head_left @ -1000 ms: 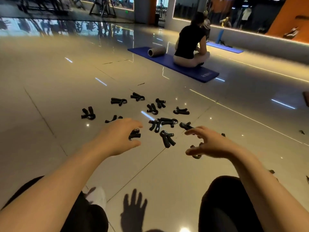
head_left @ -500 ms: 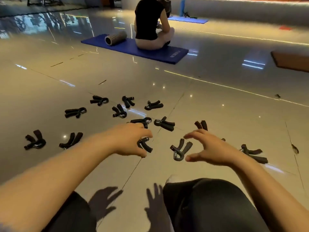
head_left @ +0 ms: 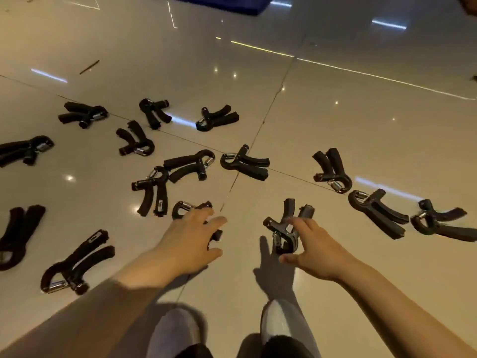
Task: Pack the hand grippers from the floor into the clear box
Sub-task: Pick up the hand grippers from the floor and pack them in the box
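Several black hand grippers with steel springs lie scattered on the glossy tile floor (head_left: pixel 335 130). My left hand (head_left: pixel 191 241) reaches down over one hand gripper (head_left: pixel 182 208). Its fingers are spread and fairly straight across the handles, and one handle end shows between fingers and thumb. My right hand (head_left: pixel 315 249) is on another hand gripper (head_left: pixel 285 228), forefinger over its head and thumb just below the spring end, pinching it. The clear box is out of view.
More grippers lie to the left (head_left: pixel 77 262), in the middle (head_left: pixel 191 164) and to the right (head_left: pixel 376 213). The edge of a blue mat (head_left: pixel 232 3) shows at the top. My knees and shoes (head_left: pixel 276 324) are at the bottom.
The view has tilted down and come closer to the floor. Both hands have dropped onto grippers; the right hand now has its fingers around one.
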Tool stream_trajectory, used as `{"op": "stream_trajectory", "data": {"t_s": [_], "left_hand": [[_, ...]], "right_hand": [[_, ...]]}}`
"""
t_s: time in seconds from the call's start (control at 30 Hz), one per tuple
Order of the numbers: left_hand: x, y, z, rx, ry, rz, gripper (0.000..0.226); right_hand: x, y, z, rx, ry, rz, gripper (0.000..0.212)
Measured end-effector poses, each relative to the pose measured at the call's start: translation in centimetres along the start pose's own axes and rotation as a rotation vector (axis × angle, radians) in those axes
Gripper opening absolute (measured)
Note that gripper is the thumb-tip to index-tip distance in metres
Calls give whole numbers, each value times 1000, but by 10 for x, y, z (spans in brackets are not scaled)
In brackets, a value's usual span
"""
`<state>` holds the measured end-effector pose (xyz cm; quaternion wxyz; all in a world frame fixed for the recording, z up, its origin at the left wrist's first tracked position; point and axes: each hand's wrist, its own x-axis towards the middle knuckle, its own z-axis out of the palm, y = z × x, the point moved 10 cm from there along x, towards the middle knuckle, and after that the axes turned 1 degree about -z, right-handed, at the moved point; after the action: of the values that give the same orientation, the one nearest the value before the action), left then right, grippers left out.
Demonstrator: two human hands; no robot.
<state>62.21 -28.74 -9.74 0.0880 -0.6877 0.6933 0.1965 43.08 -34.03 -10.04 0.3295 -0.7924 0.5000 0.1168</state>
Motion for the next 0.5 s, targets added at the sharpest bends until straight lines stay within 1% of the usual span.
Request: {"op": "stream_trajectory", "data": {"t_s": [0.1, 0.2, 0.27, 0.33, 0.43, 0.5], "left_hand": [[5, -39, 65, 4, -82, -129, 70], [1, -51, 103, -3, -96, -121, 81], [-4, -55, 114, 23, -87, -154, 84], [-5, -52, 115, 32, -69, -171, 86], [-5, -41, 111, -30, -59, -175, 82], [-9, -33, 117, -128, -90, -162, 80]], "right_hand": [[33, 16, 41, -49, -39, 30, 73], [36, 28, 71, -250, -143, 2, 70], [29, 34, 77, -370, -158, -35, 72], [24, 36, 82, -385, -151, -63, 76], [24, 34, 81, -353, -60, -87, 82], [20, 33, 89, -387, -54, -60, 85]]}}
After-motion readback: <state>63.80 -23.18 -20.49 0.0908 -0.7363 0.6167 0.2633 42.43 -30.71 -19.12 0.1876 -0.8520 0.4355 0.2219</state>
